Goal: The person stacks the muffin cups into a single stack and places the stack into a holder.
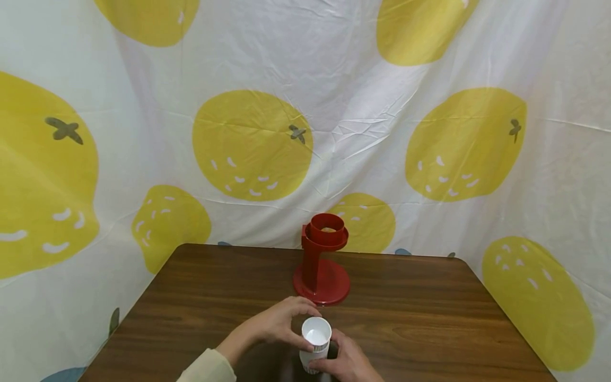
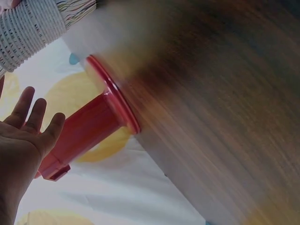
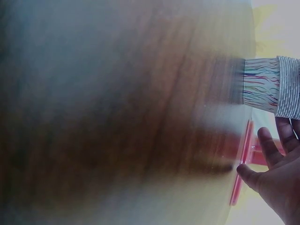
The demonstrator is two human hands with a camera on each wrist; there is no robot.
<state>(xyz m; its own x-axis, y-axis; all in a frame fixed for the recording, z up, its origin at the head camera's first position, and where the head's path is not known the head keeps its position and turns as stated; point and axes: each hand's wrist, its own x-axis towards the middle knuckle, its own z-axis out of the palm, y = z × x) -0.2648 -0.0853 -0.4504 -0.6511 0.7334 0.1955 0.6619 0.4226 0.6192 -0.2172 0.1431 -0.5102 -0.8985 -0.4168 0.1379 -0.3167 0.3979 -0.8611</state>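
A stack of white paper cups (image 1: pixel 316 339) stands upright on the brown table, close to me. In the right wrist view many rims lie tightly nested above the lowest cup (image 3: pixel 260 84), whose side carries thin coloured wavy lines. My left hand (image 1: pixel 286 322) holds the stack near its top, thumb on the near side and index finger round the far rim. Lower down, my right hand (image 1: pixel 350 358) grips it from the right, thumb in front and fingers partly hidden behind. The left wrist view shows the other left fingers (image 2: pixel 35 115) spread away from the cups (image 2: pixel 33 35).
Just beyond my hands stands a red holder (image 1: pixel 312 268) with a round base, a post and a ring-shaped top; something pale shows inside the ring. A white cloth (image 1: pixel 343 159) printed with lemons hangs behind and beside the wooden table (image 1: pixel 429 313).
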